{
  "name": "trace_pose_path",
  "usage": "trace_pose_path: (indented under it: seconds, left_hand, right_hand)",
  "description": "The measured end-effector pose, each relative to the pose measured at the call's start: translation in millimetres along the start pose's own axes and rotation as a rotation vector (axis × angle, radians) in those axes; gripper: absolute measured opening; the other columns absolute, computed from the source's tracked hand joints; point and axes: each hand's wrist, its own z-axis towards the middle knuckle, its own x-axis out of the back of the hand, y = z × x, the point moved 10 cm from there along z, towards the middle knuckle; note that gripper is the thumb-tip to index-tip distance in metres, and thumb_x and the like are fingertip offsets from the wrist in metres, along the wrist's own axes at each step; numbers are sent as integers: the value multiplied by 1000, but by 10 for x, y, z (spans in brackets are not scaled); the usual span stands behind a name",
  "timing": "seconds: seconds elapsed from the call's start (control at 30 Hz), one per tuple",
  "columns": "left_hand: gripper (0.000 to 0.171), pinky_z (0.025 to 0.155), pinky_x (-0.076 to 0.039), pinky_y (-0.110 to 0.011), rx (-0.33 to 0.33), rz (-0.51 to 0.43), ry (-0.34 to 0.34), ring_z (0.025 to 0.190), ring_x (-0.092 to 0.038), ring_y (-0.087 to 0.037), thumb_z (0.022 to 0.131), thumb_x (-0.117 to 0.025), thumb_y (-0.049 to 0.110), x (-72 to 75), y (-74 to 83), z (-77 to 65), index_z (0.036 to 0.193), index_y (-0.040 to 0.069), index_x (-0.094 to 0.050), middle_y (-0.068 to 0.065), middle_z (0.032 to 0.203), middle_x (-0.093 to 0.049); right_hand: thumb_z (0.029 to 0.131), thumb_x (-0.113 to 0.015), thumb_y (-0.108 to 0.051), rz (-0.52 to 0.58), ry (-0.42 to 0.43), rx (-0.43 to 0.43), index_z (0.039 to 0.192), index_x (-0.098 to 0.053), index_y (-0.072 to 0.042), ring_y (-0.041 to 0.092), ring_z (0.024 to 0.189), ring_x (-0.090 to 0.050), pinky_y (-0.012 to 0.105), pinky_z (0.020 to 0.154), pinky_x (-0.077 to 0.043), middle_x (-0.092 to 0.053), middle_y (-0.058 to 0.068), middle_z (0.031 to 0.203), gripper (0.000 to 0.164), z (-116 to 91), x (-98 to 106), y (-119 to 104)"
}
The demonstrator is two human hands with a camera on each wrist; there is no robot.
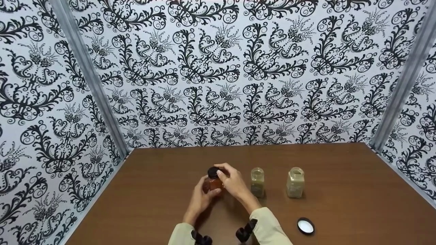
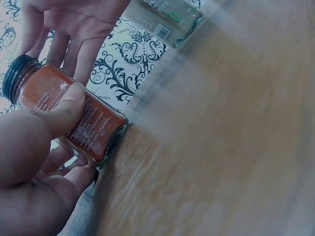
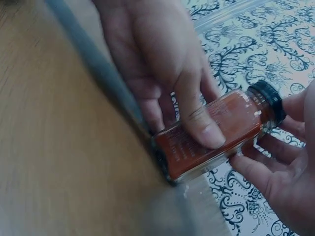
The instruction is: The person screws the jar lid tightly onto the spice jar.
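Observation:
A glass spice jar (image 1: 215,184) of orange-red powder stands upright at the middle of the table, its black lid (image 1: 213,172) on. My left hand (image 1: 200,200) grips the jar's body, the thumb lying across the printed side in the left wrist view. With thumb and fingers, my right hand (image 1: 235,183) holds the lid from the right. The right wrist view shows the jar's orange-red side (image 3: 236,120) between both hands. Part of the jar is hidden behind the fingers.
Right of my hands stand two lidless glass jars, one with dull green powder (image 1: 258,185) and a paler one (image 1: 295,183). A loose black lid (image 1: 306,226) lies white inside up near the front right. Patterned walls (image 1: 218,68) border the brown table (image 1: 153,177).

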Motion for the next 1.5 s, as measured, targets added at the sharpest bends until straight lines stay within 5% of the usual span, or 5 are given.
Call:
trace_pose_path:
  seconds: [0.3, 0.53, 1.13, 1.3, 1.5]
  left_hand:
    - [58, 88, -51, -25, 11, 5, -4, 108, -66, -28, 89, -75, 16, 7, 14, 2, 138, -2, -50, -20, 119, -68]
    - [58, 94, -54, -40, -17, 32, 3, 110, -66, -29, 89, -76, 18, 15, 41, -13, 139, 2, -51, -19, 126, -67]
    - [55, 88, -54, -32, -39, 62, 19, 103, -66, -23, 89, -76, 19, 21, 63, -13, 137, 3, -53, -16, 121, -69]
    - [56, 89, -53, -31, -25, 54, 13, 105, -66, -26, 89, -76, 20, 13, 46, -17, 136, 2, -53, -17, 120, -69]
    - [58, 98, -52, -41, 10, 27, -4, 117, -64, -35, 89, -76, 18, -13, 27, -17, 137, -2, -50, -23, 129, -65]
  right_hand:
    - [100, -56, -16, -87, -66, 60, 136, -62, -12, 33, 131, -56, 51, 112, -40, -60, 12, 141, 37, 4, -44, -117]
    - [93, -70, -14, -46, -25, 169, 125, -69, -8, 27, 121, -64, 41, 105, -49, -70, 9, 127, 33, -11, -45, -158]
    - [86, -78, -11, 137, 34, 92, 117, -70, 3, 37, 113, -67, 32, 95, -55, -69, 22, 120, 35, 6, -19, -41]
    - [89, -76, -20, 39, 32, 95, 118, -72, -2, 31, 111, -69, 31, 94, -56, -71, 16, 119, 35, -10, -9, -68]
    - [88, -77, -19, -60, 68, 240, 115, -74, -1, 28, 111, -69, 36, 97, -55, -73, 12, 117, 33, -25, 19, -184]
